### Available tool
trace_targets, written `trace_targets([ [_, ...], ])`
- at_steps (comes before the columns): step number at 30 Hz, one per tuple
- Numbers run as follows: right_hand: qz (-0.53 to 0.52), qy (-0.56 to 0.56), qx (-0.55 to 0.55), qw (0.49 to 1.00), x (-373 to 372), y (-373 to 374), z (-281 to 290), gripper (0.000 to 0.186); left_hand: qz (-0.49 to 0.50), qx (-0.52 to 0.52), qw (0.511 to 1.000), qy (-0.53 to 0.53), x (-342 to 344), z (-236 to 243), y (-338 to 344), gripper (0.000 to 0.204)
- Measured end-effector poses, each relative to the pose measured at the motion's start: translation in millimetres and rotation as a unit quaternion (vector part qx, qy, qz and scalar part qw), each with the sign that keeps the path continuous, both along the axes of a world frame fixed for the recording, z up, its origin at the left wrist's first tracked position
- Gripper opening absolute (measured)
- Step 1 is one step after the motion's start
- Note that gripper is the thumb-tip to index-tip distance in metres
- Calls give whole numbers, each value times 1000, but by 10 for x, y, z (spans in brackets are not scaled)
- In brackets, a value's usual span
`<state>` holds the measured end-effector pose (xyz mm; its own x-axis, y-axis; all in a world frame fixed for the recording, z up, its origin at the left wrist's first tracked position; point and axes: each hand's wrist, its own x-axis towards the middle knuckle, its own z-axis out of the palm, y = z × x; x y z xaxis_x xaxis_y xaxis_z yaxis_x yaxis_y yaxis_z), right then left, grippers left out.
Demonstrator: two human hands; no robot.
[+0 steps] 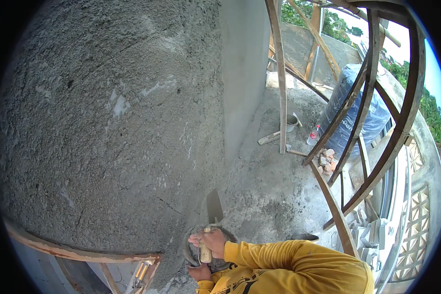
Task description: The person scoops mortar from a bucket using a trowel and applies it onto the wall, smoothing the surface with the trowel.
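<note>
My right hand [214, 242] is closed round the wooden handle of a trowel [214, 208]. Its flat grey blade points away from me, near the foot of the rough cement wall [117, 142]. Beneath that hand stands a round bucket [187, 245] with grey mortar on its rim. My left hand [199, 272] is closed at the bucket's near side, where a thin wire handle also shows; its fingertips are partly hidden. Yellow sleeves cover both arms.
Wooden poles [281, 78] and curved-looking beams rise on the right. Behind them stand a large blue plastic-wrapped tank [355, 115], a bottle [313, 135], broken bricks [327, 160] and a second bucket [291, 122]. A wooden frame [83, 252] edges the lower left.
</note>
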<state>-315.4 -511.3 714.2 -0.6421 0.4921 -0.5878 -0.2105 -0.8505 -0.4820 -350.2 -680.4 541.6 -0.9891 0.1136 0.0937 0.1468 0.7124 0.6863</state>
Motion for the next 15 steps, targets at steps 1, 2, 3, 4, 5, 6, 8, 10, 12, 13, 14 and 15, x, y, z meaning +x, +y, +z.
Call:
trace_targets([
  [1, 29, 9, 18, 999, 4, 24, -84, 24, 6, -2, 1000, -4, -35, -26, 24, 45],
  [2, 56, 15, 28, 998, 19, 8, -181, 26, -35, 82, 992, -94, -126, 34, 60, 54],
  [3, 108, 1, 48, 993, 60, 65, -241, 30, -57, 159, 968, -186, -154, 117, -38, 63],
  [4, 182, -39, 102, 977, 143, 155, -142, 30, -69, 166, 969, -170, -155, 238, 11, 52],
  [5, 277, -107, 175, 939, 242, 311, -54, 29, -74, 177, 956, -220, -161, 457, 113, 43],
  [6, 363, -131, 466, 796, 373, 453, -10, 29, -62, 292, 936, -188, -162, 187, 81, 35],
  [8, 360, -320, 620, 620, 618, 649, 58, 35, -77, 276, 926, -246, -237, 87, 43, 30],
  [10, 413, -334, 670, 518, 723, 756, 172, 33, -32, 278, 928, -248, -261, 244, 14, 27],
  [12, 432, -332, 695, 469, 770, 803, 126, 28, -12, 293, 905, -309, -308, 188, -27, 27],
  [13, 438, -332, 724, 418, 747, 801, 102, 24, -5, 291, 905, -310, -295, 189, -72, 27],
  [14, 441, -330, 722, 418, 699, 794, 63, 24, 10, 291, 897, -334, -261, 262, -77, 28],
  [15, 467, -337, 724, 379, 614, 793, 23, 23, 25, 291, 888, -356, -231, 293, -77, 29],
])
